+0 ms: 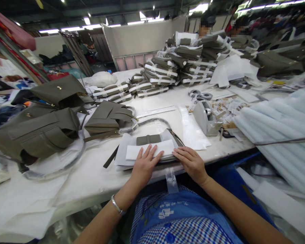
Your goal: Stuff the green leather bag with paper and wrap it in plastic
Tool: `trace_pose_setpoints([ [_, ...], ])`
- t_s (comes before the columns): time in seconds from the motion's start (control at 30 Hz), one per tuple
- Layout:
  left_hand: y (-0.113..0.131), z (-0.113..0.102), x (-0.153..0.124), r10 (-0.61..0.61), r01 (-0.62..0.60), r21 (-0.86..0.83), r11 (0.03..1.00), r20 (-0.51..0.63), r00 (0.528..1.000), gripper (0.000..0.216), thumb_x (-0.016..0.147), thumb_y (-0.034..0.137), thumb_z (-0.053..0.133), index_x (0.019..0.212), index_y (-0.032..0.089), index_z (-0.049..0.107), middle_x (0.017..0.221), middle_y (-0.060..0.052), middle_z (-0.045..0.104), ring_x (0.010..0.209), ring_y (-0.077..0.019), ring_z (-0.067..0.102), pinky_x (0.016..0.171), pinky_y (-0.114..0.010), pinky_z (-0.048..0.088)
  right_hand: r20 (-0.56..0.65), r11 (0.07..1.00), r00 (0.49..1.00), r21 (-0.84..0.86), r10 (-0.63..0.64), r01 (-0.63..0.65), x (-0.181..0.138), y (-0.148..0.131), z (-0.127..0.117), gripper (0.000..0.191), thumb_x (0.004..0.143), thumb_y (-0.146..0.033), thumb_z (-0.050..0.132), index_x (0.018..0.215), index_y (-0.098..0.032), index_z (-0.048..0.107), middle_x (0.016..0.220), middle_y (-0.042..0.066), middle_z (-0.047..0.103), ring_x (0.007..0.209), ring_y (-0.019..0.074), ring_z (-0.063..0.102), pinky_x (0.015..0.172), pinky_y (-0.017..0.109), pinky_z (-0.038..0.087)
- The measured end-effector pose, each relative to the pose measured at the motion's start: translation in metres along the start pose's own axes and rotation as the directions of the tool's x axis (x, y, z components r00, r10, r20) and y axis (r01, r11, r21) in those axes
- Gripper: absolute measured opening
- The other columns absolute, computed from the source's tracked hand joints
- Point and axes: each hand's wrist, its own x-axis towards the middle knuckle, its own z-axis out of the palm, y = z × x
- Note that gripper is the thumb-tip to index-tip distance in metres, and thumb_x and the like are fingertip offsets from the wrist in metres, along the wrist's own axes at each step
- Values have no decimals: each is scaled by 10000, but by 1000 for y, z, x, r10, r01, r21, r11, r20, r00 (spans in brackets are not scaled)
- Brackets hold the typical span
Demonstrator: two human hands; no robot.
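My left hand (pixel 145 163) lies flat with fingers stretched out on a white paper strip (pixel 142 151) that wraps a flat olive-grey bag piece (pixel 148 139) at the table's near edge. My right hand (pixel 190 162) rests palm down on the right end of the same wrapped piece, fingers straight and together. Neither hand grips anything. A grey strap (pixel 152 122) curves away from the piece toward the left.
Olive handbags (pixel 38 132) lie at the left. Stacks of wrapped bag pieces (pixel 178 64) fill the far middle. A grey tape dispenser (pixel 205 118) stands at the right, beside white foam sheets (pixel 282 132). Other people sit behind the far stacks.
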Motion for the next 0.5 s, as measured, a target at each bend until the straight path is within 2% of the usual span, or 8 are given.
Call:
trace_pose_setpoints([
  [0.1, 4, 3, 0, -38, 38, -3, 999, -23, 999, 612, 909, 90, 478, 1477, 301, 391, 1554, -80, 375, 1433, -324, 332, 1126, -585, 338, -27, 1000, 1000, 18, 15, -14, 2, 4, 3, 397, 973, -107, 545, 1327, -282, 584, 1270, 28, 658, 1212, 220, 568, 1058, 439, 463],
  [0.23, 6, 6, 0, -56, 55, -20, 998, -76, 996, 524, 944, 220, 519, 1453, 309, 431, 1537, -66, 406, 1431, -313, 339, 1137, -565, 337, 8, 999, 1000, -50, -17, 18, -11, -6, -9, 438, 968, -86, 529, 1373, -251, 544, 1350, 52, 605, 1297, 237, 508, 1126, 481, 394],
  [0.37, 10, 11, 0, -75, 75, -9, 997, -97, 992, 516, 936, 166, 500, 1433, 299, 459, 1536, -66, 408, 1436, -303, 332, 1146, -544, 336, 97, 986, 983, -50, -155, 160, -43, -24, -13, 514, 952, -30, 462, 1426, -226, 491, 1442, 67, 519, 1388, 251, 409, 1170, 504, 345],
  [0.43, 13, 10, 1, -84, 84, 1, 996, -83, 993, 497, 936, 153, 482, 1416, 278, 477, 1536, -75, 407, 1441, -306, 321, 1149, -550, 327, 152, 969, 959, -30, -238, 245, -52, -31, -7, 523, 956, -14, 414, 1435, -212, 481, 1461, 67, 497, 1408, 248, 379, 1163, 489, 363],
  [0.5, 17, 9, 3, -69, 70, 10, 997, -62, 996, 481, 929, 134, 462, 1399, 234, 490, 1538, -86, 403, 1444, -299, 315, 1155, -563, 314, 158, 956, 944, -5, -290, 294, -53, -34, 0, 496, 965, -16, 390, 1416, -189, 502, 1437, 79, 523, 1407, 245, 381, 1137, 474, 404],
])
